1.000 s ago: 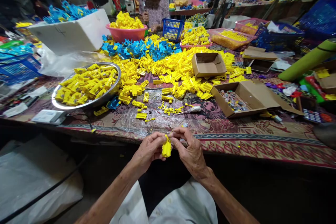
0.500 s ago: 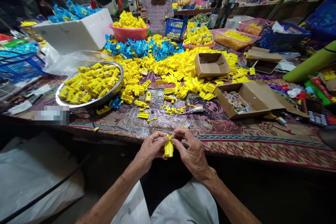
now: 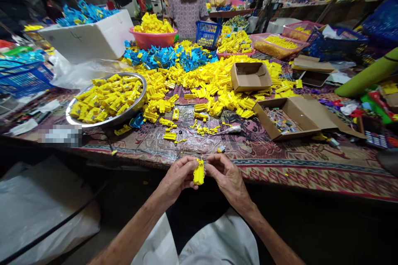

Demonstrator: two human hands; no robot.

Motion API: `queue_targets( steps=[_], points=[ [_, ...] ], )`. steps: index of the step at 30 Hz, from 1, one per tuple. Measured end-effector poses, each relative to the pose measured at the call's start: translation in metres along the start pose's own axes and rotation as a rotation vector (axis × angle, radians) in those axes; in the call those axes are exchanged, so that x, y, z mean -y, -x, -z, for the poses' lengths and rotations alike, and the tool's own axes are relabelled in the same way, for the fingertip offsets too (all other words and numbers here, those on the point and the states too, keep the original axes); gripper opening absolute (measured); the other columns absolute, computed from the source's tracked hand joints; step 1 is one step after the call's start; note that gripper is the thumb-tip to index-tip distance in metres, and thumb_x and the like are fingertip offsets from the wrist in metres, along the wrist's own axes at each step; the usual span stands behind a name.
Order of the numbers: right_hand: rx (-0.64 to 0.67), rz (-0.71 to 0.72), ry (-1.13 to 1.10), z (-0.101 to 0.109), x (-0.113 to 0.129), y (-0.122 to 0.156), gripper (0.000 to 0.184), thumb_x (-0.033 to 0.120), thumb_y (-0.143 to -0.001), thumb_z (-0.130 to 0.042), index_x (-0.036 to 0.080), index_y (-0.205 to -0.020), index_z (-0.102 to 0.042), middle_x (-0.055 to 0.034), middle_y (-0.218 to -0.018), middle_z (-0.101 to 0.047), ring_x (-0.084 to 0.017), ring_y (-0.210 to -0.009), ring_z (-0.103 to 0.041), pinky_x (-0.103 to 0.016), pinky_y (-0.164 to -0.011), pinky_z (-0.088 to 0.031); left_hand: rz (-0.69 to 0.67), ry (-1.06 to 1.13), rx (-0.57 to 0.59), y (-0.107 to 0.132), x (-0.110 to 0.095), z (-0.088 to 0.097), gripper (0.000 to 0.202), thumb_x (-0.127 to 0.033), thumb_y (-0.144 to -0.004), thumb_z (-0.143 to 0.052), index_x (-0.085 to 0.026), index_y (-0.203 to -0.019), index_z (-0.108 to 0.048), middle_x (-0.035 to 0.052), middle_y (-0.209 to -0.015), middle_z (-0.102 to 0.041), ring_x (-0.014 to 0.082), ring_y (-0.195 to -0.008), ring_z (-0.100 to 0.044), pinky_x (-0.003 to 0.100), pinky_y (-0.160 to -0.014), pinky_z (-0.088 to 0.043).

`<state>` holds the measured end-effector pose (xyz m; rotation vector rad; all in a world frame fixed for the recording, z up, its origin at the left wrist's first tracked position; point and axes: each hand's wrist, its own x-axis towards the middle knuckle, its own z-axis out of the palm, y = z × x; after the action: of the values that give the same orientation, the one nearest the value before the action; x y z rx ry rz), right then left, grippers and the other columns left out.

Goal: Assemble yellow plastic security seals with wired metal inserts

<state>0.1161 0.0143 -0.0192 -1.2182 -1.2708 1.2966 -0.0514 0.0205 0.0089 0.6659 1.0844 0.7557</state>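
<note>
Left hand grasping a yellow part, pinched between thumb and fingers. Right hand at the part's right side, thumb and fingers bent in close; too small to tell if it grips anything. Part sits between both hands, long side running away from the person, at the near edge of the surface.

Just beyond the right hand's fingers: small motor, grey and blue. Farther out, ahead of both hands: screwdriver with clear handle, small yellow pieces near its tip. Ahead of left hand: loose yellow block, black bit beside it.

Left of and beyond left hand: steel bowl heaped with yellow parts. Right of and beyond right hand: open carton with wired pieces inside. Behind that, small box, open side up, against the yellow pile that spreads ahead of both hands. Blue pile past it, then pink basin and blue basket. White box far left of left hand, blue parts on top. Another person across the surface.
</note>
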Motion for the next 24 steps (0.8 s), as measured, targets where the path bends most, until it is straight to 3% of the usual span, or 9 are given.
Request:
queue_targets(
  steps=[7,13,21,24],
  points=[
    [0.015,0.052,0.234,-0.002,0.014,-0.001,0.014,0.033,-0.090,-0.059,0.021,-0.086,-0.065,-0.0013,-0.080,-0.067,-0.018,-0.072,-0.063,-0.029,-0.067,-0.049,-0.047,-0.075,-0.010,-0.001,0.004,-0.001,0.026,-0.040,-0.081,-0.067,-0.018,-0.093,-0.059,-0.0012,-0.069,-0.060,0.0095,-0.055,-0.058,0.020,-0.048,-0.052],
    [0.056,0.227,0.440,0.002,0.016,0.000,0.012,0.024,-0.093,-0.054,0.021,-0.083,-0.061,-0.0014,-0.081,-0.064,-0.018,-0.076,-0.060,-0.030,-0.071,-0.044,-0.042,-0.101,-0.025,-0.001,0.004,-0.001,0.028,-0.042,-0.079,-0.068,-0.018,-0.092,-0.060,-0.0015,-0.066,-0.060,0.0104,-0.055,-0.058,0.020,-0.048,-0.052],
    [0.064,0.154,0.397,0.002,0.015,0.003,0.012,0.025,-0.095,-0.051,0.022,-0.084,-0.057,0.0002,-0.080,-0.063,-0.016,-0.072,-0.059,-0.028,-0.067,-0.043,-0.031,-0.053,0.013,0.001,0.008,-0.002,0.029,-0.042,-0.078,-0.070,-0.018,-0.090,-0.062,-0.0015,-0.067,-0.060,0.0082,-0.054,-0.056,0.016,-0.048,-0.047],
    [0.045,0.188,0.426,0.001,0.014,0.006,0.013,0.024,-0.095,-0.050,0.023,-0.084,-0.057,-0.0006,-0.080,-0.062,-0.017,-0.074,-0.058,-0.029,-0.068,-0.043,-0.042,-0.056,-0.003,0.001,0.009,-0.003,0.029,-0.042,-0.077,-0.071,-0.018,-0.088,-0.062,-0.0028,-0.065,-0.058,0.0068,-0.052,-0.054,0.014,-0.045,-0.041]
  ],
)
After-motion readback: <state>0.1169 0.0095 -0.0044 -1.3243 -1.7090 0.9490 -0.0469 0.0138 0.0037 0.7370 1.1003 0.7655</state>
